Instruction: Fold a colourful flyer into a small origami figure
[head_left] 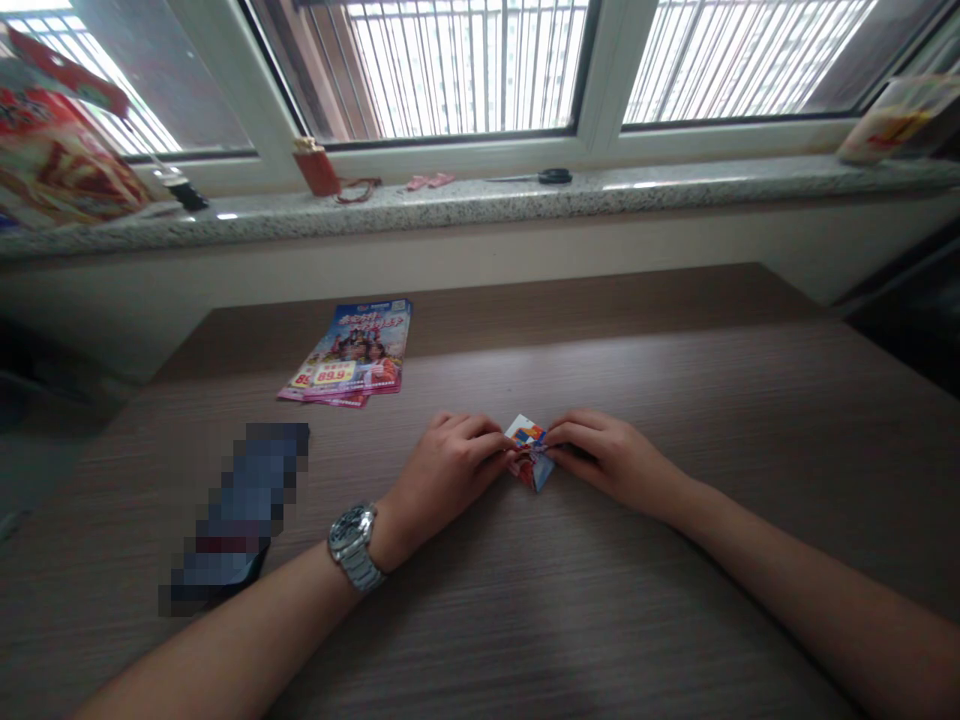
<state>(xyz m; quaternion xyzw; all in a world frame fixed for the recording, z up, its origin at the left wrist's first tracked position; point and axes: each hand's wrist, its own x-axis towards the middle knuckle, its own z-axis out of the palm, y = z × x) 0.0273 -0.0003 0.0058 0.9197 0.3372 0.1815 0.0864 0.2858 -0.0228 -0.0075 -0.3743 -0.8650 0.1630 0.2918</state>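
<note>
A small folded piece of colourful printed paper (534,470) lies between my two hands, just above or on the brown table (600,610). My left hand (461,455), with a metal watch (352,535) on its wrist, pinches the paper's left corner between thumb and fingers. At the right corner, my right hand (600,450) holds it in a similar pinch. The fingertips cover both side corners of the paper.
A stack of printed flyers (360,350) lies at the table's back left. A pixelated phone-like object (244,510) is left of my left forearm. On the stone windowsill (630,195) are scissors (553,176), a red box (318,172) and bags at both ends.
</note>
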